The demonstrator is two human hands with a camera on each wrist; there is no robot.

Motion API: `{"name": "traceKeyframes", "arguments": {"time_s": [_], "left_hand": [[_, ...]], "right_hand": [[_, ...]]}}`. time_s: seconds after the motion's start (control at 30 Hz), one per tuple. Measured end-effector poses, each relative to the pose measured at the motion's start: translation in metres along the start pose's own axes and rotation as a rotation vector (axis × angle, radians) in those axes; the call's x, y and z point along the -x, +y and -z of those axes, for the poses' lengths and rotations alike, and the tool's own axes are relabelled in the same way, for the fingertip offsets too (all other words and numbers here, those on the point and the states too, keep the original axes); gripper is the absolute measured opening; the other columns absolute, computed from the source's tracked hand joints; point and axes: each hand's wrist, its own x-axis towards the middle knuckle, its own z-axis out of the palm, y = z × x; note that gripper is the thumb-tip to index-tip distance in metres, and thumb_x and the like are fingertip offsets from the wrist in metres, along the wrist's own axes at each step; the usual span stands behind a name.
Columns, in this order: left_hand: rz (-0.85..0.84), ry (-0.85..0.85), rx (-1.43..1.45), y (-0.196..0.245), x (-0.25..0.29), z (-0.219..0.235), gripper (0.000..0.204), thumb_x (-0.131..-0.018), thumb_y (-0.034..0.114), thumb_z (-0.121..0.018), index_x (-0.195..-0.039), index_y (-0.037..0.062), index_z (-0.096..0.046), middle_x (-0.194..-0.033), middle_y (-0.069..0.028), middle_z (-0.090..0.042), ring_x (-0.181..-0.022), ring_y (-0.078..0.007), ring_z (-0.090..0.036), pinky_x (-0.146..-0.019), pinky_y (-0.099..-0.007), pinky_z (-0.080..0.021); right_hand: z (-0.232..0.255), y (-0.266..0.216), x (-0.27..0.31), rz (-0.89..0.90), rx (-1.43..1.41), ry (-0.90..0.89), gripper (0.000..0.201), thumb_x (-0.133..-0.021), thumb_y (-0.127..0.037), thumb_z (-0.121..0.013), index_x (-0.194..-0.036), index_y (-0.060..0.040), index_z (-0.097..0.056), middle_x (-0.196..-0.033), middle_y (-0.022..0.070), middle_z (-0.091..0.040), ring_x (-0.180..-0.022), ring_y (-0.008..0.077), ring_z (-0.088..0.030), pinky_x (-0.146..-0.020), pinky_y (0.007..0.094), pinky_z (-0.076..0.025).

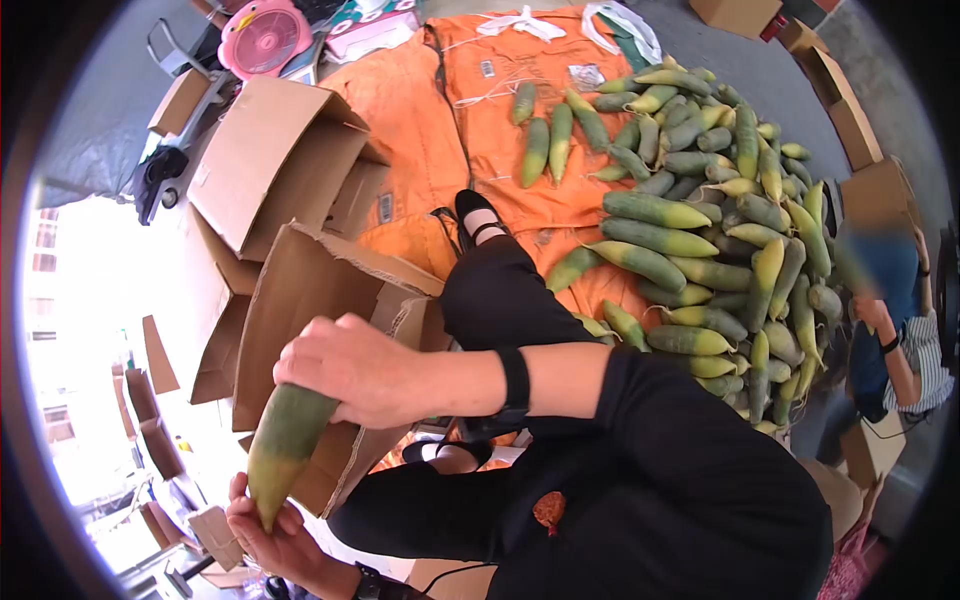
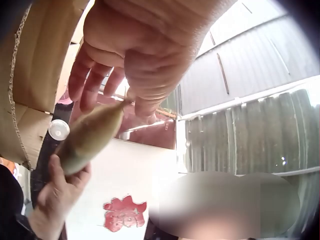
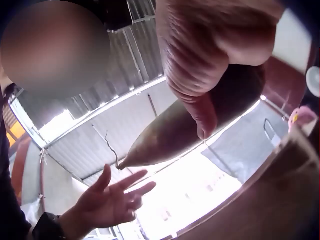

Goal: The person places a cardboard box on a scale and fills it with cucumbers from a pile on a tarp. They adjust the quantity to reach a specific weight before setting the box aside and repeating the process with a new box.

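My right hand (image 1: 355, 372) grips the thick dark-green end of a long green radish (image 1: 285, 440), fingers and thumb wrapped around it. The radish hangs tilted over a cardboard box, its pale tapered end down. At that tip is my left hand (image 1: 275, 540), palm up with the fingers apart. In the right wrist view, the left hand (image 3: 107, 200) spreads its fingers just under the thin root. The left wrist view has the left palm (image 2: 145, 55) close to the camera, beside the root end of the radish (image 2: 95, 132).
Open cardboard boxes (image 1: 245, 165) stand at the left and before my legs. A large heap of green radishes (image 1: 690, 270) lies on an orange sheet (image 1: 400, 110). A pink fan (image 1: 268, 40) is at the back left; another person (image 1: 905, 360) is at the right edge.
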Motion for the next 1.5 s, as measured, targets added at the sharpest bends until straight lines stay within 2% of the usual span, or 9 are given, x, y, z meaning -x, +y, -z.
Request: {"name": "traceKeyframes", "arguments": {"time_s": [0.1, 0.17, 0.27, 0.57, 0.7, 0.77, 1.0, 1.13, 1.5], "left_hand": [[0.017, 0.011, 0.189, 0.001, -0.007, 0.002, 0.031, -0.103, 0.033, -0.038, -0.109, 0.0061, -0.053, -0.104, -0.0105, -0.057, -0.054, -0.0081, -0.039, -0.046, -0.0194, -0.032], [0.111, -0.096, 0.486, 0.002, -0.011, 0.000, 0.030, -0.104, 0.032, -0.037, -0.096, 0.0074, -0.052, -0.081, -0.0023, -0.046, -0.053, -0.0074, -0.032, -0.048, -0.0217, -0.032], [0.136, -0.070, 0.396, -0.003, -0.026, -0.013, 0.030, -0.103, 0.033, -0.038, -0.089, 0.0086, -0.050, -0.072, 0.0009, -0.034, -0.055, -0.0080, -0.030, -0.051, -0.0248, -0.033], [0.491, -0.117, -0.028, -0.048, -0.081, -0.072, 0.027, -0.102, 0.031, -0.043, -0.086, 0.0104, -0.050, -0.070, 0.0018, -0.038, -0.060, -0.0073, -0.034, -0.063, -0.0268, -0.044], [0.495, -0.226, 0.055, -0.071, -0.101, -0.086, 0.028, -0.102, 0.029, -0.044, -0.084, 0.0085, -0.050, -0.068, 0.0006, -0.038, -0.061, -0.0101, -0.036, -0.073, -0.0303, -0.047], [0.490, -0.263, 0.065, -0.077, -0.108, -0.088, 0.028, -0.102, 0.027, -0.044, -0.084, 0.0064, -0.052, -0.070, -0.0005, -0.043, -0.065, -0.0117, -0.045, -0.075, -0.0307, -0.049], [0.784, -0.747, -0.832, -0.089, -0.109, -0.049, 0.030, -0.093, 0.019, -0.057, -0.111, -0.0041, -0.063, -0.083, -0.0043, -0.064, -0.071, -0.0096, -0.056, -0.066, -0.0234, -0.047], [0.736, -0.779, -0.831, -0.053, -0.096, -0.052, 0.032, -0.091, 0.016, -0.058, -0.116, -0.0032, -0.061, -0.088, -0.0040, -0.065, -0.075, -0.0096, -0.056, -0.069, -0.0239, -0.047], [0.645, -0.659, -0.602, -0.030, -0.041, -0.042, 0.032, -0.088, 0.004, -0.056, -0.120, -0.0005, -0.059, -0.095, -0.0049, -0.064, -0.084, -0.0104, -0.058, -0.076, -0.0243, -0.047]], "right_hand": [[-0.010, 0.004, 0.005, -0.079, -0.057, -0.099, 0.059, -0.064, -0.012, -0.078, -0.116, -0.0126, -0.050, -0.108, 0.0025, -0.055, -0.106, 0.0244, -0.052, -0.081, 0.0374, -0.042], [-0.013, 0.006, 0.007, -0.094, 0.067, -0.148, 0.051, -0.067, -0.013, -0.077, -0.112, -0.0113, -0.053, -0.107, 0.0023, -0.056, -0.106, 0.0228, -0.051, -0.082, 0.0366, -0.042], [-0.019, 0.008, 0.013, -0.034, 0.049, -0.054, 0.039, -0.071, -0.015, -0.075, -0.106, -0.0110, -0.058, -0.104, 0.0022, -0.056, -0.105, 0.0221, -0.052, -0.082, 0.0362, -0.041], [0.084, 0.054, 0.025, -0.115, 0.024, 0.325, 0.018, -0.077, -0.015, -0.067, -0.093, -0.0081, -0.063, -0.087, 0.0093, -0.061, -0.086, 0.0307, -0.058, -0.078, 0.0395, -0.046], [0.128, 0.133, 0.087, -0.678, -0.028, 0.216, 0.022, -0.082, -0.010, -0.061, -0.102, -0.0026, -0.063, -0.096, 0.0097, -0.065, -0.090, 0.0252, -0.062, -0.080, 0.0352, -0.048], [0.138, 0.175, 0.136, -0.825, 0.208, 0.229, 0.024, -0.079, -0.021, -0.064, -0.096, -0.0033, -0.063, -0.087, 0.0146, -0.065, -0.086, 0.0318, -0.062, -0.077, 0.0403, -0.048], [0.152, 0.227, 0.275, -1.263, 0.811, -0.295, 0.024, -0.081, -0.014, -0.061, -0.103, -0.0071, -0.060, -0.112, 0.0126, -0.058, -0.112, 0.0319, -0.052, -0.090, 0.0460, -0.045], [0.145, 0.226, 0.307, -1.375, 0.934, -0.467, 0.029, -0.082, -0.012, -0.060, -0.111, -0.0094, -0.056, -0.116, 0.0083, -0.055, -0.113, 0.0283, -0.050, -0.088, 0.0478, -0.045], [0.148, 0.251, 0.349, -1.253, 1.282, -0.460, 0.016, -0.090, -0.016, -0.049, -0.103, -0.0163, -0.058, -0.106, 0.0048, -0.054, -0.104, 0.0243, -0.053, -0.080, 0.0437, -0.048]]}}
